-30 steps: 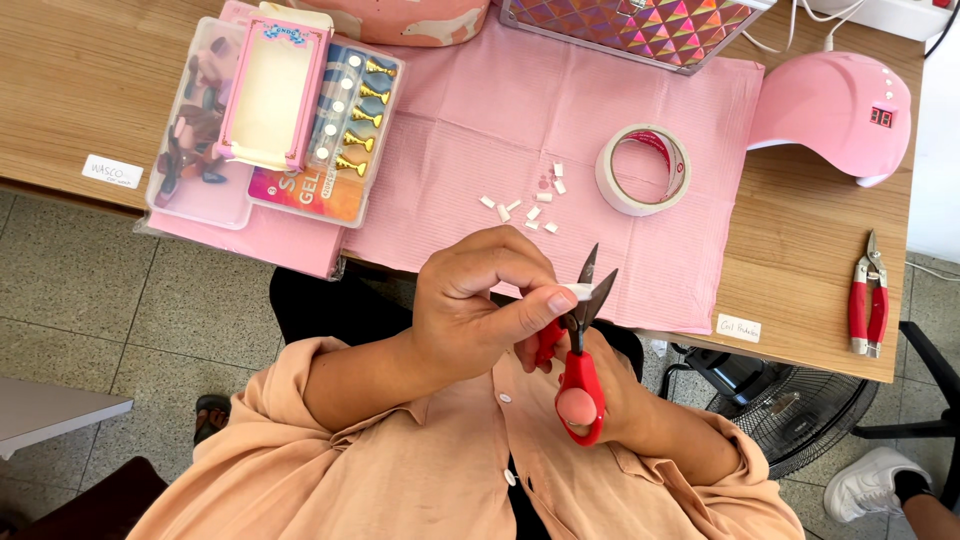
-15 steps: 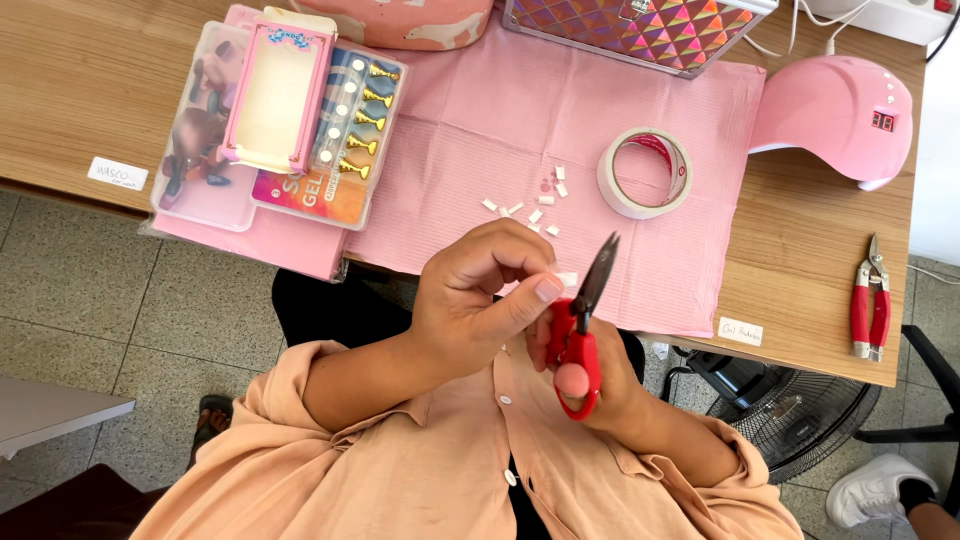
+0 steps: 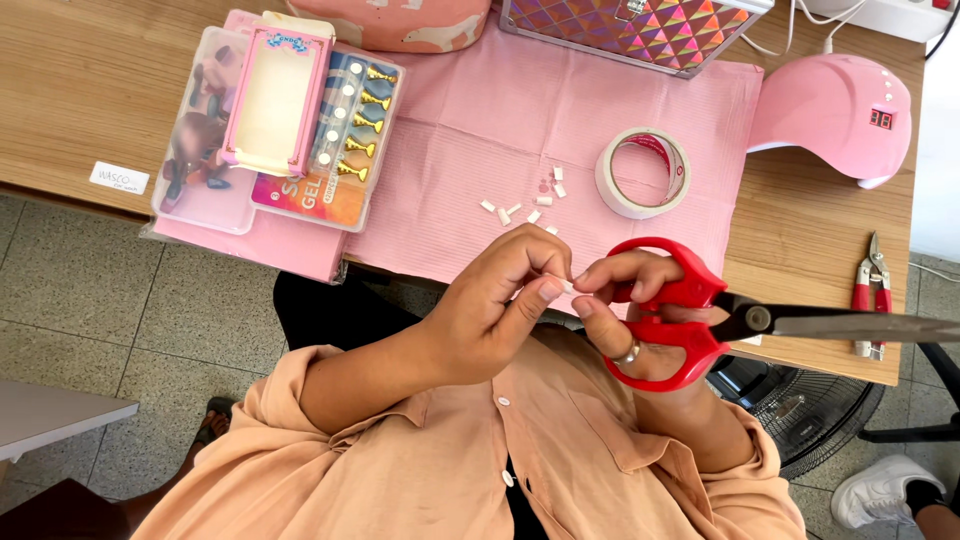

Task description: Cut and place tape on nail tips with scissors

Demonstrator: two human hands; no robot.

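Head view: the left hand (image 3: 500,320) pinches a small white tape piece (image 3: 566,286) between thumb and forefinger, meeting the fingertips of the right hand (image 3: 625,310). The right hand is also closed through the handles of the red scissors (image 3: 690,315), blades shut and pointing right. Judged step: transferring a cut piece; the next move calls for a fine pinch without dropping it. Surface: wooden counter (image 3: 90,70) with a pink mat (image 3: 470,130), a tape roll (image 3: 643,172), cut bits (image 3: 520,208), a pink lamp (image 3: 830,110). Tiled floor (image 3: 120,330) below.
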